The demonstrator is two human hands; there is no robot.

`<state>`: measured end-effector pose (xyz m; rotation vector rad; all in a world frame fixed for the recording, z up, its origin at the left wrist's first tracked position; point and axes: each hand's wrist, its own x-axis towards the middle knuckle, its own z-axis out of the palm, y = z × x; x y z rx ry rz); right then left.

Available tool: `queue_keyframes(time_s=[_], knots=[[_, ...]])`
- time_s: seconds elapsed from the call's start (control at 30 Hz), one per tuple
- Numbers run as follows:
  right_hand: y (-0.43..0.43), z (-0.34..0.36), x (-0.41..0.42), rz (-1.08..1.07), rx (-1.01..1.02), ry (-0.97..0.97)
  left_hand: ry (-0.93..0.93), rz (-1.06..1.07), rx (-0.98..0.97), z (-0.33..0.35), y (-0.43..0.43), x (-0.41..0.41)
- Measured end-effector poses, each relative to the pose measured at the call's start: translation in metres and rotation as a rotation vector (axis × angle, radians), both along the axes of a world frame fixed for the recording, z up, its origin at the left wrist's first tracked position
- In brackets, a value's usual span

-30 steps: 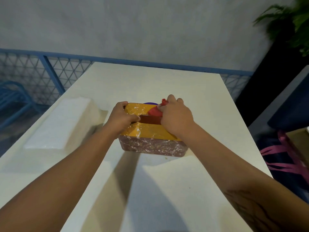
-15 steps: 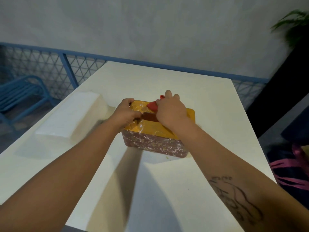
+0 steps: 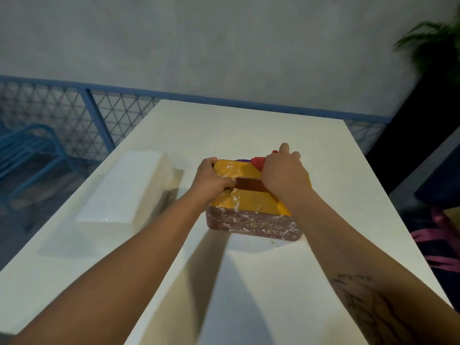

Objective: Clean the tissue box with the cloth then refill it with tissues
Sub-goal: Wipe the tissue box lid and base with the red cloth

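Box: the box (image 3: 249, 207), yellow on top with a speckled dark-red side, was set on the white worktop (image 3: 249, 125) at the middle of the frame.
Left hand: the left hand (image 3: 211, 181) was curled round the box's left end, with the thumb laid at the slot; its grip was closed on the box.
Right hand: the right hand (image 3: 283, 175) was pressed on the far right of the top, its grip bunched round the red cloth (image 3: 258, 162).
Tissues: the white tissues (image 3: 127, 188) were laid left of the box, apart from it.

Your left hand (image 3: 211, 180) and right hand (image 3: 283, 178) are bare; a dark line tattoo (image 3: 361, 305) marks your right forearm (image 3: 331, 232).
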<state>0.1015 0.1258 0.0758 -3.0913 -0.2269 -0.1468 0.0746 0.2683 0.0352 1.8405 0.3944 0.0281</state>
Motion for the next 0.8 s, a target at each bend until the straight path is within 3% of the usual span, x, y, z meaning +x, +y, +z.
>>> queue_keyframes(time_s=[0.27,0.37,0.57,0.8], knots=[[0.011,0.003,-0.01,0.24,0.031,0.112,0.004,0.009,-0.001,-0.004,0.002,0.004],[-0.003,0.012,-0.012,0.168,-0.022,0.173,0.015,-0.011,-0.012,-0.004,0.004,0.005],[0.002,0.014,-0.002,-0.242,-0.07,0.103,0.002,-0.008,-0.025,-0.008,0.004,0.007],[0.044,-0.006,-0.006,-0.034,0.002,0.037,0.002,0.01,-0.019,-0.006,0.004,0.007]])
